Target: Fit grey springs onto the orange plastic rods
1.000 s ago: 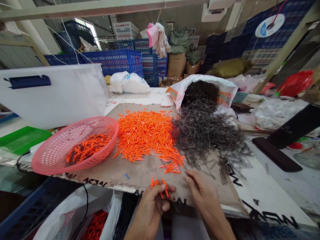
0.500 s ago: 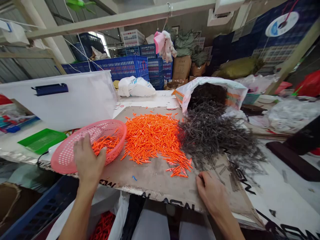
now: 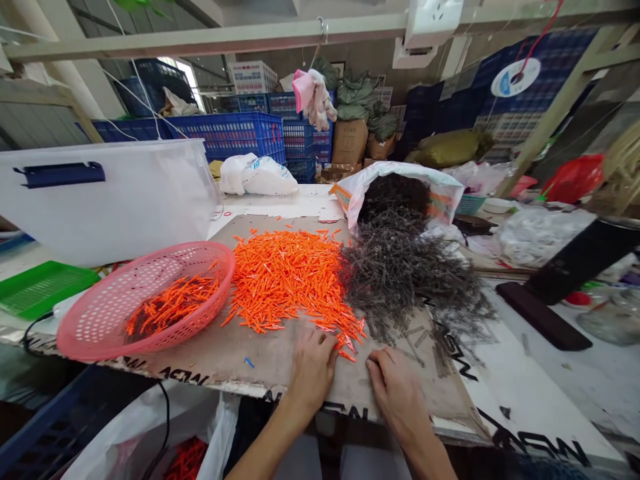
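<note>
My left hand (image 3: pixel 311 368) is at the near edge of a heap of small orange plastic pieces (image 3: pixel 293 273), fingers bent down and close together, tips touching the pieces there. What the fingertips pinch, if anything, is hidden. To its right my right hand (image 3: pixel 397 387) rests on the cardboard (image 3: pixel 280 350) with fingers curled in; whatever is inside them cannot be seen. Several loose orange pieces lie between the hands. Beyond my right hand spreads a tangled pile of thin dark translucent strips (image 3: pixel 400 267), spilling from a white bag (image 3: pixel 357 193). A pink basket (image 3: pixel 83 327) at left holds more orange pieces.
A clear plastic bin (image 3: pixel 145 207) and a green tray (image 3: pixel 45 287) stand at left. At right is a black stand (image 3: pixel 545 317). Below the table edge hangs an open white bag (image 3: pixel 225 427) with red pieces inside. A glove (image 3: pixel 317 100) hangs above.
My left hand has left the pink basket and moved right to the orange heap's near edge. My right hand stays curled on the cardboard. The view has turned slightly right.
</note>
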Tool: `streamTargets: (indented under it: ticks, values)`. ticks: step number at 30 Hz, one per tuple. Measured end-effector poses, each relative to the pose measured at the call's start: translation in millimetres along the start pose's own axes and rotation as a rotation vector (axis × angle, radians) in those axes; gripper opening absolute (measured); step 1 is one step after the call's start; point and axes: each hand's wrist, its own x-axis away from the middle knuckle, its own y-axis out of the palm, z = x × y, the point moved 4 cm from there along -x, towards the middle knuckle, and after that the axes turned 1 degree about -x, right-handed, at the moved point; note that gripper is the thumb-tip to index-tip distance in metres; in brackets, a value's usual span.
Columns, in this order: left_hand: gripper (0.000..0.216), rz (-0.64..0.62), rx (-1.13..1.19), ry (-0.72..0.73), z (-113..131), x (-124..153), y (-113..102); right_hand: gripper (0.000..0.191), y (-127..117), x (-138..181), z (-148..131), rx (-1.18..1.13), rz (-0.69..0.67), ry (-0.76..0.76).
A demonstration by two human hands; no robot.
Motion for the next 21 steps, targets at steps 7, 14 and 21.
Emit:
streamTargets:
  ticks: [7,14,21]
  values:
    - [0.022,-0.035,-0.039,0.017,-4.0,2.8,-4.9,0.024,-8.4,6.2,-2.2,-0.096,0.078,0.033]
    - [0.035,0.062,0.259,-0.108,-18.1,9.1,-16.1,0.023,-11.2,9.2,-3.9,-0.137,0.123,0.047]
    - [0.029,-0.070,1.279,-0.760,-11.4,34.1,-15.7,0.019,-13.2,13.4,-29.3,-0.431,-0.006,0.132]
